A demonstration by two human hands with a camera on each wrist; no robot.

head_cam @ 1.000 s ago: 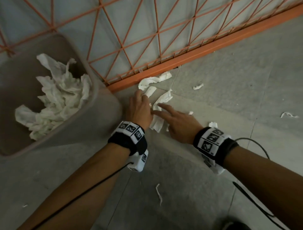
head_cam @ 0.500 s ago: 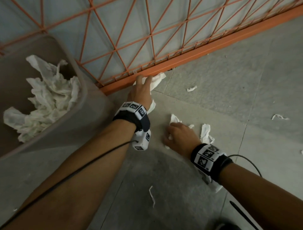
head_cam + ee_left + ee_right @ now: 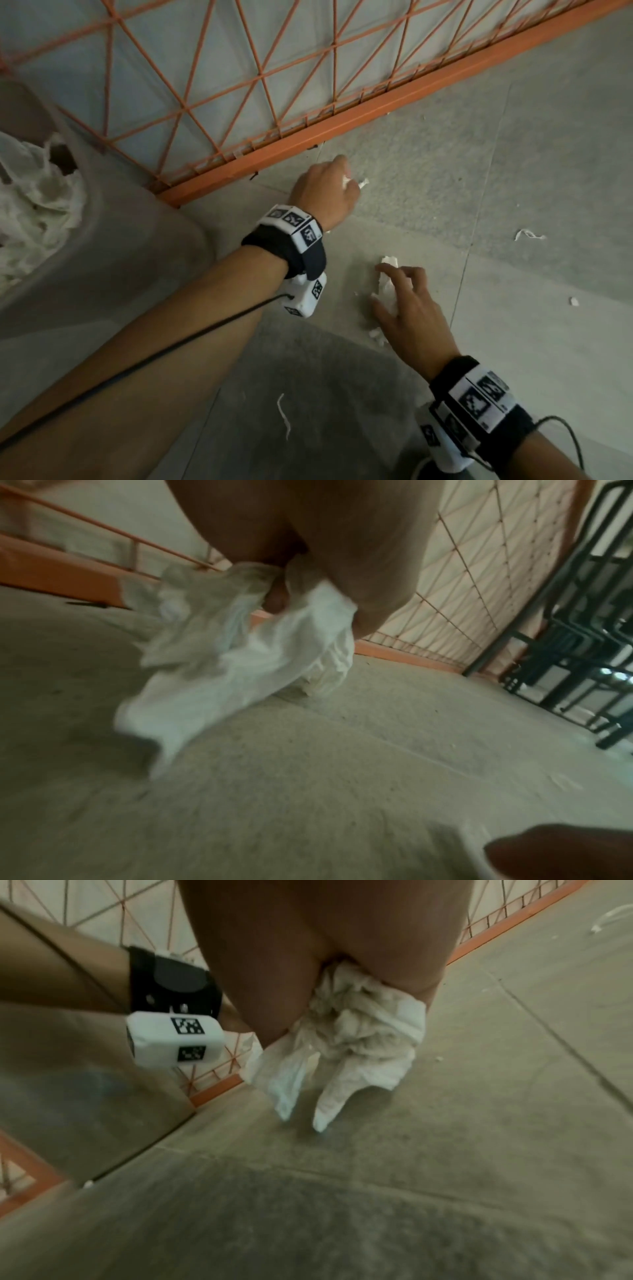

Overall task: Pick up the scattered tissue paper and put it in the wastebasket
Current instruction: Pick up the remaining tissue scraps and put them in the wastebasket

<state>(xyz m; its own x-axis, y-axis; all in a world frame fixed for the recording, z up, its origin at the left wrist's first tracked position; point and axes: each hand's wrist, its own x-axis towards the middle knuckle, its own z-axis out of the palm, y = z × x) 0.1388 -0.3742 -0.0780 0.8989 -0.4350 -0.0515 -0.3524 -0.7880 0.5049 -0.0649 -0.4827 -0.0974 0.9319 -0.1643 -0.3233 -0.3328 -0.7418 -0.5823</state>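
My left hand [image 3: 342,178] is curled near the orange fence rail and grips a bunch of white tissue paper [image 3: 352,181]. In the left wrist view that tissue [image 3: 240,647] hangs from the fist down to the floor. My right hand [image 3: 387,291] lies lower on the floor, over a second bunch of tissue [image 3: 387,281]. The right wrist view shows this crumpled tissue [image 3: 359,1042] clamped under the palm, its ends trailing on the floor. The grey wastebasket [image 3: 102,240] stands at the far left with crumpled tissue [image 3: 34,198] inside.
The orange fence [image 3: 308,133] runs diagonally behind the hands and next to the basket. Small tissue scraps lie on the concrete floor: one strip [image 3: 284,414] near my left forearm, another [image 3: 527,234] and a bit [image 3: 573,301] to the right.
My left hand has closed round the tissue that lay by the fence and slid right along the rail. The right hand has gathered its tissue and spread its fingers. The basket now sits further left in view.
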